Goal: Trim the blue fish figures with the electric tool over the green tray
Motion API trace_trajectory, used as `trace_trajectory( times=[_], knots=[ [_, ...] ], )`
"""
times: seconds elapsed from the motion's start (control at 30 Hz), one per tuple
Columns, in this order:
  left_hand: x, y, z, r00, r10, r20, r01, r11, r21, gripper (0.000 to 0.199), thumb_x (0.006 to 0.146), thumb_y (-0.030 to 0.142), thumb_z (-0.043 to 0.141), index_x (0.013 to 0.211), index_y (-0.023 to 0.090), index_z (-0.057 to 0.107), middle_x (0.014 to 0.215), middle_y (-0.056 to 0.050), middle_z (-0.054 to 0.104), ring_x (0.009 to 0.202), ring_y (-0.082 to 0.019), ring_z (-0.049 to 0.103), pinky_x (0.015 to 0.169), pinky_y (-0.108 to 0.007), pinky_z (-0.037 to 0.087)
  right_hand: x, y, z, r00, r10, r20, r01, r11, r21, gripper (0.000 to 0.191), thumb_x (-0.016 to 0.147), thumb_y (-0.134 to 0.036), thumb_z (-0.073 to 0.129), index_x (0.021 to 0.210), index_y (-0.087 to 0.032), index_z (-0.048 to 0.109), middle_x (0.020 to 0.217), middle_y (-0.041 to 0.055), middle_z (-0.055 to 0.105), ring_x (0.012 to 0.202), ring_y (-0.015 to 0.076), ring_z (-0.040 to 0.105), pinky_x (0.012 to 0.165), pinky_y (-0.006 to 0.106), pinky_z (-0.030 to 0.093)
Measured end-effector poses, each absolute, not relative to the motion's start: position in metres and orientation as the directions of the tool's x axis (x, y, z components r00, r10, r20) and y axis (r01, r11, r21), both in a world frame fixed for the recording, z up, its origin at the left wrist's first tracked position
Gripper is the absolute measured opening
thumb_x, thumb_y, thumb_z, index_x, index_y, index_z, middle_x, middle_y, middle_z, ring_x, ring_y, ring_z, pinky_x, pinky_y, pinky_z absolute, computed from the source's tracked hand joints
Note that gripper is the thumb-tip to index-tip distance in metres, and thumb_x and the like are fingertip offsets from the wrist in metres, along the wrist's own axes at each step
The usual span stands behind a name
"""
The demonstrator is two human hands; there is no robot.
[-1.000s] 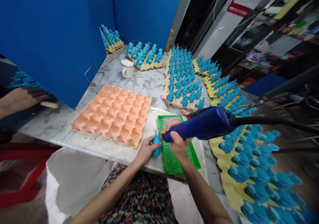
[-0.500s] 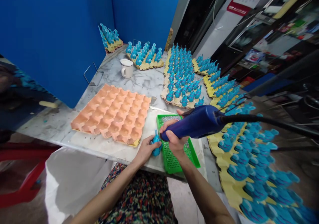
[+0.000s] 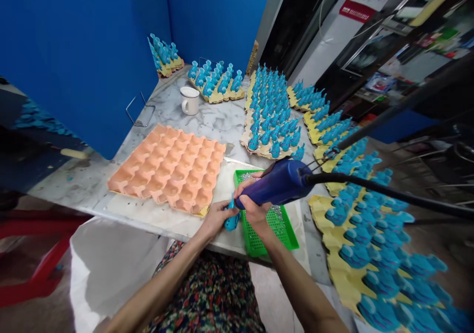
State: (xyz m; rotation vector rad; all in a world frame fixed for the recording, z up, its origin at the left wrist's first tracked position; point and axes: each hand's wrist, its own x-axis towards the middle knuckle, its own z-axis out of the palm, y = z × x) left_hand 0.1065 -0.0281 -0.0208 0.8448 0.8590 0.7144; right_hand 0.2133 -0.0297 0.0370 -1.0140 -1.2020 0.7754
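My left hand [image 3: 216, 218] is closed around a small blue plastic figure [image 3: 232, 220] at the table's front edge. A dark blue corded electric screwdriver [image 3: 276, 184] is gripped by my right hand [image 3: 255, 208], its body slanting up to the right. The driver's nose meets the figure's right side; my fingers hide the exact contact point. Below my right hand sits a green perforated basket [image 3: 291, 237] with many small silvery screws [image 3: 277, 212] in it.
An orange egg tray [image 3: 168, 167] with bare cups lies left of my hands. Yellowish trays [image 3: 318, 217] of blue figures line the right and back. A white mug [image 3: 190, 101] stands behind, near a blue panel [image 3: 81, 52]. A black cable [image 3: 370, 187] runs right from the driver.
The screwdriver's rear end has swung left, with its nose staying by the figure. My right hand has shifted slightly left, and the figure leans a little differently in my left hand.
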Motion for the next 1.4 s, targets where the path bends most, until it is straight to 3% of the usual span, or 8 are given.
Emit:
trace_trajectory(
  times=[0.23,0.37,0.43,0.6,0.9,1.07,1.2,1.4],
  knots=[
    [0.097,-0.019,-0.006,0.607,0.669,-0.429,-0.07,0.583,0.81,0.023,0.063,0.033,0.069,0.075,0.013,0.066,0.057,0.001,0.054,0.047,-0.008,0.042,0.045,-0.021,0.029,0.226,-0.03,0.066,0.124,0.908,0.401,0.027,0.401,-0.916,0.005,0.068,-0.026,0.056,0.068,-0.021,0.059,0.063,-0.0005,0.057,0.057,0.016,0.052,0.057,0.032,0.044],
    [0.098,-0.025,-0.002,0.544,0.693,-0.473,-0.144,0.633,0.761,0.032,0.063,0.038,0.073,0.082,0.014,0.063,0.068,-0.002,0.062,0.052,-0.01,0.05,0.044,-0.02,0.031,0.239,-0.032,0.066,0.245,0.868,0.433,-0.001,0.447,-0.895,0.008,0.07,-0.028,0.057,0.068,-0.02,0.059,0.063,-0.0002,0.057,0.057,0.0166,0.054,0.057,0.032,0.044],
    [0.1,-0.028,-0.002,0.521,0.708,-0.476,-0.202,0.645,0.737,0.036,0.064,0.039,0.074,0.087,0.016,0.06,0.075,-0.003,0.065,0.053,-0.009,0.053,0.043,-0.019,0.033,0.245,-0.032,0.055,0.332,0.858,0.393,0.039,0.404,-0.914,0.007,0.069,-0.024,0.06,0.075,-0.021,0.058,0.062,-0.0022,0.057,0.056,0.0158,0.053,0.058,0.032,0.044],
    [0.108,-0.029,-0.005,0.449,0.731,-0.514,-0.277,0.66,0.698,0.034,0.062,0.036,0.074,0.082,0.016,0.054,0.071,-0.001,0.063,0.048,-0.011,0.057,0.039,-0.02,0.036,0.249,-0.031,0.031,0.449,0.834,0.321,0.045,0.338,-0.94,0.035,0.069,-0.023,0.063,0.101,-0.025,0.05,0.063,-0.0071,0.057,0.054,0.0158,0.052,0.06,0.033,0.046],
    [0.116,-0.025,-0.007,0.369,0.765,-0.528,-0.288,0.634,0.718,0.028,0.063,0.033,0.069,0.078,0.018,0.05,0.065,0.002,0.058,0.046,-0.013,0.058,0.032,-0.019,0.032,0.25,-0.036,0.027,0.435,0.841,0.323,0.053,0.334,-0.941,0.017,0.07,-0.025,0.06,0.085,-0.025,0.051,0.064,-0.0058,0.056,0.055,0.0153,0.052,0.063,0.032,0.047],
    [0.126,-0.024,-0.015,0.254,0.842,-0.476,-0.312,0.537,0.784,0.025,0.063,0.03,0.069,0.072,0.018,0.049,0.058,0.004,0.054,0.044,-0.008,0.05,0.042,-0.019,0.038,0.251,-0.039,0.029,0.446,0.817,0.365,0.148,0.335,-0.93,0.007,0.072,-0.024,0.057,0.077,-0.023,0.053,0.062,-0.0044,0.058,0.057,0.016,0.053,0.067,0.033,0.047],
    [0.135,-0.023,-0.018,0.174,0.878,-0.447,-0.314,0.479,0.82,0.025,0.062,0.03,0.069,0.07,0.017,0.05,0.057,0.005,0.051,0.047,-0.007,0.046,0.044,-0.018,0.035,0.251,-0.044,0.041,0.462,0.79,0.403,0.207,0.346,-0.915,0.007,0.071,-0.027,0.056,0.076,-0.023,0.056,0.063,-0.003,0.059,0.059,0.0178,0.054,0.07,0.037,0.048],
    [0.141,-0.023,-0.012,0.145,0.887,-0.439,-0.355,0.461,0.813,0.028,0.063,0.035,0.07,0.073,0.017,0.051,0.06,0.005,0.05,0.05,-0.007,0.042,0.047,-0.018,0.033,0.238,-0.054,0.063,0.367,0.832,0.417,0.01,0.444,-0.896,0.012,0.073,-0.033,0.054,0.07,-0.023,0.06,0.064,0.0019,0.058,0.059,0.0203,0.056,0.061,0.039,0.049]
  ],
)
